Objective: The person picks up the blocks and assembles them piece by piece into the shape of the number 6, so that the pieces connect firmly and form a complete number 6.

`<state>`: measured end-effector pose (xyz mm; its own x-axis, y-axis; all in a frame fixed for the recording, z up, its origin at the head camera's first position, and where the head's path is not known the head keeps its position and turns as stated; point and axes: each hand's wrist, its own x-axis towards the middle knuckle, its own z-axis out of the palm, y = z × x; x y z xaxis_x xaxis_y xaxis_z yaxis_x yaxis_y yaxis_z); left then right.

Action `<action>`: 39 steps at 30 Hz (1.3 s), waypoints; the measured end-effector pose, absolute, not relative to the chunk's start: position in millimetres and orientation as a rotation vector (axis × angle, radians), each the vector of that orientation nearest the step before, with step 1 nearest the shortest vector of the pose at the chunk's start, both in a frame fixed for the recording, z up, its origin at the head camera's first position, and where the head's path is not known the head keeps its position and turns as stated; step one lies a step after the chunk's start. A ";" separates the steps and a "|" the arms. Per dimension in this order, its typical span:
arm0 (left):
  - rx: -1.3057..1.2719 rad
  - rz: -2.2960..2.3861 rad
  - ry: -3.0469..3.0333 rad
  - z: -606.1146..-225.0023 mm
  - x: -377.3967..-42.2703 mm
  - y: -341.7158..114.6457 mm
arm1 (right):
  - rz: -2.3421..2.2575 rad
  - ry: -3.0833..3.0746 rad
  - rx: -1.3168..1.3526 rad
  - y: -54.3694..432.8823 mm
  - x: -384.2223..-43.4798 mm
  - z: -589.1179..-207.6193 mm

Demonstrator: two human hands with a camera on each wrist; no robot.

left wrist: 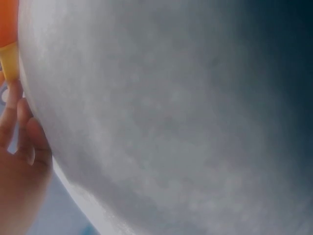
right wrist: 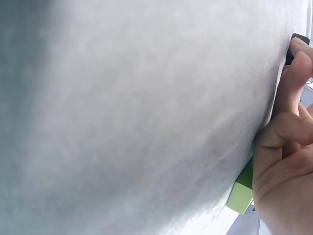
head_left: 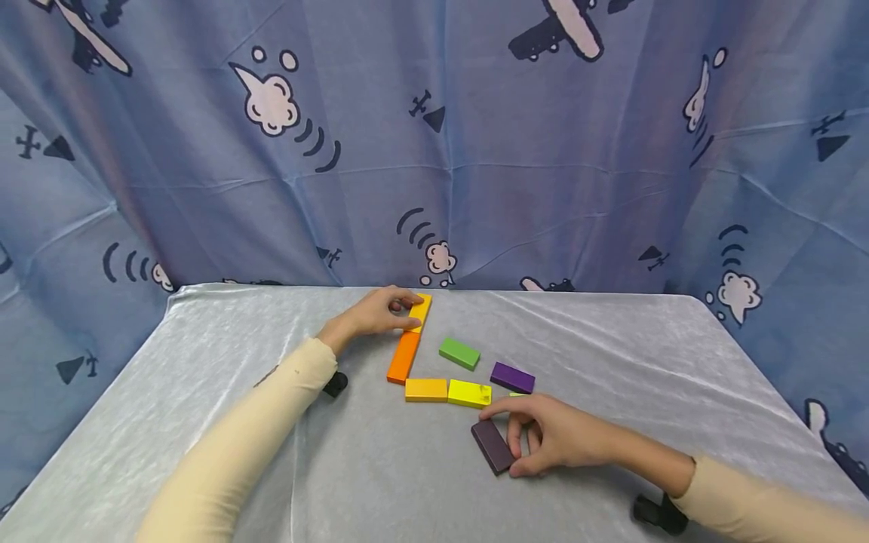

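Observation:
My left hand [head_left: 376,311] is at the far middle of the table, thumb and forefinger pinching a yellow-orange block [head_left: 422,311]. That block meets the far end of an orange block [head_left: 403,358]. Nearer me, my right hand [head_left: 560,434] holds a dark brown block [head_left: 492,446] by its ends between forefinger and thumb, its other fingers curled in. In the right wrist view only a corner of the dark block [right wrist: 299,38] shows beyond the fingers. The left wrist view catches the left hand [left wrist: 22,152] at its edge, fingertips at the yellow-orange block [left wrist: 10,61].
An amber block [head_left: 426,391] and a yellow block [head_left: 470,394] lie end to end near the orange one. Behind them are a green block [head_left: 459,353] and a purple block [head_left: 512,378]. A yellow-green block [head_left: 517,394] is mostly hidden behind the right hand. A patterned curtain [head_left: 543,188] backs the table.

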<state>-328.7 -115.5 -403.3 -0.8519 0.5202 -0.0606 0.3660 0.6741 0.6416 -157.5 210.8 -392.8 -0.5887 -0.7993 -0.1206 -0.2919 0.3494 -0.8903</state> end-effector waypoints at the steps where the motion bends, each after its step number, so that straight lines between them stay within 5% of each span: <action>1: 0.714 0.939 2.651 -403.3 -328.7 -115.9 | -1.202 2.065 -0.945 210.9 -157.0 -392.8; 39: 0.724 0.939 2.653 -402.2 -327.2 -116.6 | -1.278 2.425 -0.736 207.8 -119.4 -396.3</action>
